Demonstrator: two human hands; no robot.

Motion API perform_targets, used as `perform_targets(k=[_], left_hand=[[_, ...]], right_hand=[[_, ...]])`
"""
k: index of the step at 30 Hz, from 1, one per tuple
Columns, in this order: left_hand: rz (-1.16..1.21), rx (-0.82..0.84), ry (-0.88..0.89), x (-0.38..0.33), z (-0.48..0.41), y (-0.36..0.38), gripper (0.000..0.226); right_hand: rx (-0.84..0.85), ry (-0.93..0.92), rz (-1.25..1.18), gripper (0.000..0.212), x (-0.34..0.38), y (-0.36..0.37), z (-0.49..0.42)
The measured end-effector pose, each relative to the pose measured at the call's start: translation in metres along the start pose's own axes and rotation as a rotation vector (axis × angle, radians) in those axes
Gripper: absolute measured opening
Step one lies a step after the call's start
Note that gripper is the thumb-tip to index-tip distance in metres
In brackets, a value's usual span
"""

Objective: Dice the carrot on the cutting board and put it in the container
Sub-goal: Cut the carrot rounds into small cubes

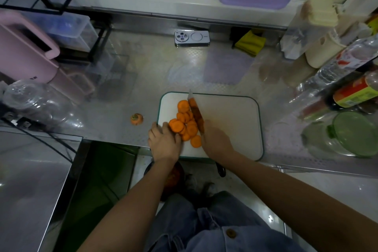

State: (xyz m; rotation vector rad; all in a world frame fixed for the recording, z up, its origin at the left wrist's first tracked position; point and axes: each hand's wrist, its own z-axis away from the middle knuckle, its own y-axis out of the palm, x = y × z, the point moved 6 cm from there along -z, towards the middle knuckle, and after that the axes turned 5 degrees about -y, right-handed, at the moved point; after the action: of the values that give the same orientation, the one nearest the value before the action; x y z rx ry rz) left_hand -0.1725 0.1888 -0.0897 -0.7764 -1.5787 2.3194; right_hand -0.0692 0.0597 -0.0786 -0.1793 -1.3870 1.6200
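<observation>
carrot slices (pixel 185 122) lined front-to-back, left hand (pixel 164 139) grip curled on them, right hand (pixel 216 139) grip holding far-pointing knife (pixel 196 113)

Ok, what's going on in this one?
A person is cutting carrot at a steel counter. The right hand grips a knife, its blade set against the right side of a pile of carrot slices on the white cutting board. The left hand holds the pile from the near-left. The carrot is in rounds, not yet diced. The carrot top lies on the counter left of the board. The green-lidded container sits to the right, with no carrot visible in it.
</observation>
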Motion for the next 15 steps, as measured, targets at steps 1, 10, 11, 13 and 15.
perform_targets(k=[1,10,11,13,15], left_hand=[[0.025,-0.067,0.032,-0.004,0.001,-0.007,0.05],[-0.36,-0.102,0.505,-0.075,-0.006,-0.004,0.039],[-0.381,-0.122,0.505,-0.077,-0.007,-0.004,0.033],[-0.366,-0.178,0.498,-0.079,-0.009,-0.008,0.027],[-0.344,-0.16,0.497,-0.08,-0.013,-0.008,0.025]], right_hand=[[-0.044,0.015,-0.059,0.035,-0.002,-0.008,-0.002],[-0.074,0.2,-0.391,0.012,-0.075,-0.038,0.017],[-0.068,0.204,-0.381,0.012,-0.079,-0.038,0.018],[-0.062,0.217,-0.376,0.013,-0.083,-0.038,0.018],[-0.046,0.208,-0.382,0.009,-0.082,-0.038,0.018]])
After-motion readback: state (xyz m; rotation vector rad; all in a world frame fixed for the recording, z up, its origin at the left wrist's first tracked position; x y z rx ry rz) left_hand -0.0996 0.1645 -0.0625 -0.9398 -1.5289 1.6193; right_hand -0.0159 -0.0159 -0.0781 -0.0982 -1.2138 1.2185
